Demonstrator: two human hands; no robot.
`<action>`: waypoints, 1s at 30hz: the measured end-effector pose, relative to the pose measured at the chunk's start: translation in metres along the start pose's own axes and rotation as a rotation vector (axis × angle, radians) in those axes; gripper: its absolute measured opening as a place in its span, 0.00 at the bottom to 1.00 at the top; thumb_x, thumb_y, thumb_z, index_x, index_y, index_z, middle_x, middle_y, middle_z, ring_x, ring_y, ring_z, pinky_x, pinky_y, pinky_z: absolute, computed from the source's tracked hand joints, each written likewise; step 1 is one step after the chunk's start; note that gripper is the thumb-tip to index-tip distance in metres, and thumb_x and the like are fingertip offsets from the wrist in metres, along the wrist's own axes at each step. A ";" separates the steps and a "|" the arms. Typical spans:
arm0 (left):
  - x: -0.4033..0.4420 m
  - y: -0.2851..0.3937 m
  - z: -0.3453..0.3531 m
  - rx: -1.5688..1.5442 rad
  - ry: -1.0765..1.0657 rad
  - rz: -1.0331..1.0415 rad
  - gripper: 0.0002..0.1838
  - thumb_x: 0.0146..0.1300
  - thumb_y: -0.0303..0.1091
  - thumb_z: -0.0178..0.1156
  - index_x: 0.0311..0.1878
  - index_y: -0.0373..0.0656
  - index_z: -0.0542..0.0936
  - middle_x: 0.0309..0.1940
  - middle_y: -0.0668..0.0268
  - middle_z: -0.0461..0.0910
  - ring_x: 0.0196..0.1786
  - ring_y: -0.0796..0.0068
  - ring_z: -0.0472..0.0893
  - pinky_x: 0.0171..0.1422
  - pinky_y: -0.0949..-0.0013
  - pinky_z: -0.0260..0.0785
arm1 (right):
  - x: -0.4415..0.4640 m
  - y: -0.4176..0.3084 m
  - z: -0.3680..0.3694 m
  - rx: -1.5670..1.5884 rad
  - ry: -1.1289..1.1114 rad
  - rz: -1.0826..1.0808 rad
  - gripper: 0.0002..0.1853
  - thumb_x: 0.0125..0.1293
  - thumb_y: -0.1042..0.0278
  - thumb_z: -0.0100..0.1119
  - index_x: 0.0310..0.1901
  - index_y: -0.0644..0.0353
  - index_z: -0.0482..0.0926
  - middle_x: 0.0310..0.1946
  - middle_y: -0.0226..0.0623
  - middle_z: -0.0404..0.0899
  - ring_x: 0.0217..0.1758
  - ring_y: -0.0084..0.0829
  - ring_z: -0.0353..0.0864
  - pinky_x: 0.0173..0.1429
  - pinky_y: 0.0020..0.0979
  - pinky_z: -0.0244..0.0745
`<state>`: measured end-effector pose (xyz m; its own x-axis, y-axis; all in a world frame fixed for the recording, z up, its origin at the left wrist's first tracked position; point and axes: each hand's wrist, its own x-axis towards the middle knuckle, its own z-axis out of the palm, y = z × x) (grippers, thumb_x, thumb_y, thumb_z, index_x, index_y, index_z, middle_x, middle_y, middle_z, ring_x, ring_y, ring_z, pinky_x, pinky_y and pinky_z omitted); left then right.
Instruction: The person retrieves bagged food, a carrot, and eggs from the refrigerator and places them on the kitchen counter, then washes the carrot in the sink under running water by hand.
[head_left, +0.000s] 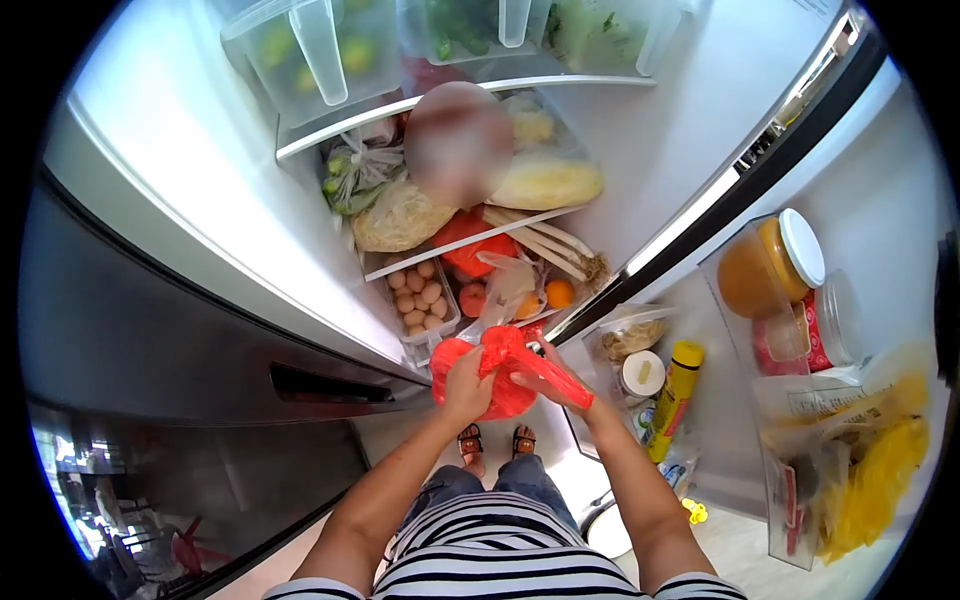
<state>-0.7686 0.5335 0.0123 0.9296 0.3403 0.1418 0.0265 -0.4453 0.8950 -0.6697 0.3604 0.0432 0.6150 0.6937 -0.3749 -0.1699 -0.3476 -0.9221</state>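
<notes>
Low in front of the open fridge, a red plastic bag (507, 398) is between my hands. My left hand (468, 385) grips the bag's left part, fingers closed on it. My right hand (548, 372) has its fingers wrapped round the bag's right side, and a strip of red plastic lies across that hand and wrist. Whatever the bag contains is hidden. Just beyond my hands are a clear plastic bag (508, 290), a box of eggs (418, 298), a red fruit (472, 299) and an orange (560, 293).
A fridge shelf (470, 243) holds cabbage (400, 217), leeks (545, 243) and bagged vegetables. Clear drawers (330, 60) sit above. At right, the open door carries a jar (765, 268), a yellow bottle (676, 400) and yellow bags (878, 485). A dark door stands at left.
</notes>
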 end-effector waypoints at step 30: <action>0.048 0.040 -0.018 -0.025 0.060 -0.075 0.10 0.61 0.31 0.58 0.44 0.37 0.79 0.35 0.52 0.82 0.40 0.57 0.82 0.46 0.62 0.71 | 0.034 -0.019 0.030 -0.468 0.213 -0.538 0.24 0.55 0.66 0.64 0.54 0.64 0.74 0.55 0.50 0.74 0.60 0.49 0.72 0.64 0.41 0.66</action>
<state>-0.7294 0.5469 0.0623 0.9017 0.4211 0.0980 0.0856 -0.3960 0.9142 -0.6689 0.4100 0.0450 0.6649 0.7230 0.1873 0.5131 -0.2599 -0.8180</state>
